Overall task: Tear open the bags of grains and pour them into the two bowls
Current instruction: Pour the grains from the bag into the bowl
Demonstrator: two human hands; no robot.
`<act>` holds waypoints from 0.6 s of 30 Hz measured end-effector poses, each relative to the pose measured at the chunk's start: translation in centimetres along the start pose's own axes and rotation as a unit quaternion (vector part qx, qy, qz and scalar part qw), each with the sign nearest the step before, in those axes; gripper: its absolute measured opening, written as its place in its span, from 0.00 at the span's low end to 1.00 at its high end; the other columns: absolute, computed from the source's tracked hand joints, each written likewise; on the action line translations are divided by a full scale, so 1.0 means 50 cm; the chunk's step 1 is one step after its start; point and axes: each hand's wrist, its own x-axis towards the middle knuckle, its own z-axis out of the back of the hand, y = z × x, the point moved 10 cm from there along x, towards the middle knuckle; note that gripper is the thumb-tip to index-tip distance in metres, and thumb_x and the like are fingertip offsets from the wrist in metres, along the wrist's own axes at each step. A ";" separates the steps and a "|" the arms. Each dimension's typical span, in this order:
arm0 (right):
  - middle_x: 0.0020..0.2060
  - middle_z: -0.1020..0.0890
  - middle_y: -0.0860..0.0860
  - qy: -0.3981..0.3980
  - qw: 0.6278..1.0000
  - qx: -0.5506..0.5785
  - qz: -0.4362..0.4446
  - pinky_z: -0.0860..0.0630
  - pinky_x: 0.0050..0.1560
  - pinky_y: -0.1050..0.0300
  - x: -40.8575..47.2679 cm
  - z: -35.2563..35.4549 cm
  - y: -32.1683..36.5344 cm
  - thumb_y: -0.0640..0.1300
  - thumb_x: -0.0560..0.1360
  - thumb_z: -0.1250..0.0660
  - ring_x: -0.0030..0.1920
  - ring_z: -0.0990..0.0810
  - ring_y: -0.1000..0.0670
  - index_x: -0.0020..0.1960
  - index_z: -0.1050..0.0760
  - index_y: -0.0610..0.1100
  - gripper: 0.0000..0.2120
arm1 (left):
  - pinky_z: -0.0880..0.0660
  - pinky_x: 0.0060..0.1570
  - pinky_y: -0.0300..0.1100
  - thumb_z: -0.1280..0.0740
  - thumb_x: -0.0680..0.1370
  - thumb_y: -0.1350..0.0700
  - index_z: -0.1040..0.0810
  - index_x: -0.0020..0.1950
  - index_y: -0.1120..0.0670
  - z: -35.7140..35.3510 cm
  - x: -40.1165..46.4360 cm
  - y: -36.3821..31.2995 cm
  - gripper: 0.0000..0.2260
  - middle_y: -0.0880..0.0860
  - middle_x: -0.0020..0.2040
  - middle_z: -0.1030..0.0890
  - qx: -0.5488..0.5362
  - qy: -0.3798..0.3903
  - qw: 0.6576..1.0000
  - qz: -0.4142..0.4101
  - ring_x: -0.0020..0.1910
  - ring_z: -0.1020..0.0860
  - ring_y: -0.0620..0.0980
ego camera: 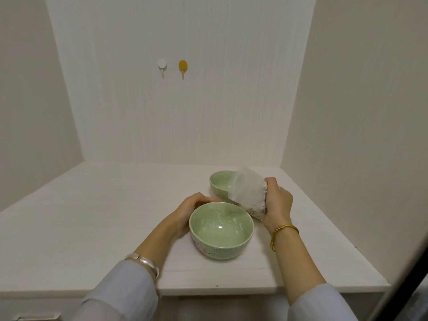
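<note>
Two pale green bowls stand on the white table (92, 216). The near bowl (221, 230) is empty inside, and my left hand (188, 210) wraps around its far left side. Behind it to the right stands the far bowl (220, 185), partly hidden by a clear plastic bag of grains (249, 194). My right hand (276, 201) grips that bag from the right, holding it between the two bowls with its open top tilted up and left over the far bowl. Grains sit at the bag's lower end.
Walls close the table in at the back and on both sides. Two small hooks, one white (162, 66) and one yellow (183, 67), hang on the back wall. The table's front edge (208, 288) lies just below the near bowl.
</note>
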 end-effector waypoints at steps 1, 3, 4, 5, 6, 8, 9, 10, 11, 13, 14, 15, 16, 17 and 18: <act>0.18 0.35 0.55 -0.002 1.000 -0.010 0.011 0.37 0.24 0.63 0.001 -0.001 0.003 0.41 0.67 0.36 0.23 0.36 0.50 0.24 0.39 0.46 0.17 | 0.22 0.41 0.40 0.47 0.74 0.54 0.15 0.47 0.54 0.001 0.006 0.000 0.20 0.53 0.44 0.14 -0.007 -0.006 1.000 -0.008 0.44 0.17 0.50; 0.18 0.37 0.55 -0.004 0.999 -0.032 0.037 0.39 0.26 0.60 0.003 -0.004 0.012 0.40 0.67 0.37 0.24 0.38 0.50 0.23 0.41 0.46 0.17 | 0.22 0.39 0.39 0.47 0.74 0.55 0.15 0.43 0.53 0.004 0.012 0.001 0.19 0.51 0.41 0.14 -0.010 -0.011 1.000 -0.020 0.41 0.17 0.48; 0.17 0.37 0.55 -0.004 0.998 -0.046 0.052 0.40 0.27 0.59 0.004 -0.006 0.018 0.40 0.67 0.37 0.25 0.39 0.50 0.23 0.42 0.46 0.18 | 0.22 0.38 0.39 0.45 0.74 0.55 0.14 0.42 0.53 0.006 0.014 0.001 0.18 0.51 0.41 0.14 -0.007 -0.012 1.000 -0.028 0.41 0.17 0.47; 0.17 0.38 0.55 -0.003 0.996 -0.061 0.069 0.40 0.26 0.60 0.006 -0.007 0.024 0.40 0.67 0.38 0.24 0.39 0.51 0.24 0.42 0.46 0.18 | 0.22 0.38 0.38 0.43 0.73 0.55 0.14 0.43 0.53 0.010 0.013 0.000 0.16 0.51 0.41 0.14 -0.002 -0.014 0.999 -0.036 0.41 0.17 0.47; 0.16 0.38 0.56 -0.002 0.994 -0.076 0.084 0.41 0.25 0.61 0.007 -0.009 0.030 0.40 0.67 0.38 0.23 0.39 0.52 0.24 0.43 0.46 0.18 | 0.22 0.38 0.38 0.42 0.72 0.55 0.15 0.43 0.54 0.014 0.013 -0.001 0.15 0.51 0.41 0.14 0.002 -0.015 0.999 -0.046 0.41 0.17 0.48; 0.14 0.38 0.57 0.003 0.990 -0.098 0.106 0.41 0.21 0.64 0.006 -0.013 0.038 0.40 0.67 0.38 0.19 0.40 0.55 0.23 0.43 0.46 0.18 | 0.22 0.39 0.39 0.41 0.72 0.55 0.15 0.44 0.56 0.018 0.011 -0.002 0.15 0.53 0.41 0.14 0.006 -0.012 0.998 -0.060 0.42 0.17 0.49; 0.13 0.38 0.57 0.006 0.988 -0.102 0.112 0.41 0.19 0.64 0.006 -0.014 0.040 0.39 0.68 0.39 0.17 0.41 0.56 0.24 0.43 0.46 0.18 | 0.22 0.40 0.40 0.40 0.71 0.54 0.16 0.45 0.57 0.018 0.010 -0.001 0.15 0.54 0.42 0.15 0.009 -0.010 0.998 -0.063 0.42 0.17 0.50; 0.13 0.38 0.57 0.008 0.987 -0.106 0.117 0.42 0.20 0.64 0.006 -0.015 0.041 0.39 0.68 0.39 0.17 0.41 0.56 0.24 0.44 0.46 0.18 | 0.22 0.40 0.41 0.39 0.70 0.53 0.16 0.46 0.58 0.017 0.010 -0.001 0.15 0.55 0.42 0.15 0.009 -0.008 0.998 -0.066 0.42 0.18 0.51; 0.13 0.38 0.57 0.009 0.986 -0.113 0.122 0.42 0.21 0.63 0.005 -0.015 0.041 0.39 0.68 0.39 0.17 0.41 0.56 0.24 0.44 0.46 0.18 | 0.22 0.40 0.41 0.38 0.68 0.53 0.17 0.46 0.58 0.015 0.010 0.001 0.15 0.55 0.41 0.15 0.007 -0.005 0.998 -0.067 0.42 0.17 0.51; 0.15 0.38 0.57 0.013 0.983 -0.127 0.133 0.42 0.24 0.61 0.004 -0.016 0.042 0.39 0.68 0.38 0.19 0.41 0.56 0.24 0.43 0.46 0.19 | 0.22 0.38 0.40 0.38 0.67 0.55 0.17 0.45 0.58 0.011 0.009 0.001 0.14 0.55 0.40 0.15 -0.005 0.003 0.998 -0.067 0.40 0.17 0.50; 0.16 0.38 0.56 0.016 0.981 -0.134 0.141 0.42 0.25 0.61 0.003 -0.017 0.044 0.39 0.68 0.38 0.21 0.41 0.55 0.24 0.43 0.46 0.19 | 0.22 0.37 0.39 0.39 0.67 0.56 0.17 0.45 0.58 0.010 0.009 0.002 0.14 0.54 0.38 0.15 -0.012 0.005 0.998 -0.065 0.38 0.17 0.50; 0.18 0.38 0.54 0.020 0.978 -0.144 0.149 0.42 0.26 0.60 0.002 -0.019 0.047 0.39 0.68 0.38 0.22 0.41 0.53 0.24 0.44 0.46 0.19 | 0.22 0.35 0.38 0.39 0.67 0.57 0.17 0.44 0.58 0.010 0.008 0.002 0.13 0.54 0.37 0.15 -0.017 0.006 0.998 -0.065 0.37 0.17 0.50; 0.20 0.39 0.53 0.026 0.975 -0.155 0.158 0.42 0.27 0.59 0.001 -0.021 0.050 0.39 0.68 0.38 0.24 0.42 0.53 0.24 0.44 0.46 0.19 | 0.22 0.35 0.38 0.39 0.68 0.58 0.18 0.44 0.58 0.010 0.008 0.003 0.12 0.54 0.37 0.15 -0.019 0.005 0.998 -0.065 0.36 0.17 0.49; 0.21 0.39 0.52 0.031 0.971 -0.167 0.165 0.43 0.28 0.59 0.000 -0.024 0.054 0.39 0.68 0.38 0.24 0.42 0.52 0.24 0.44 0.47 0.19 | 0.22 0.34 0.38 0.40 0.70 0.59 0.18 0.44 0.58 0.011 0.008 0.002 0.12 0.53 0.36 0.15 -0.019 0.002 0.998 -0.066 0.36 0.18 0.50; 0.21 0.39 0.52 0.035 0.968 -0.179 0.173 0.43 0.28 0.59 -0.001 -0.027 0.057 0.39 0.68 0.38 0.25 0.43 0.52 0.24 0.44 0.47 0.19 | 0.22 0.35 0.38 0.42 0.72 0.60 0.19 0.45 0.59 0.012 0.008 0.003 0.12 0.53 0.36 0.15 -0.019 -0.001 0.998 -0.065 0.36 0.18 0.50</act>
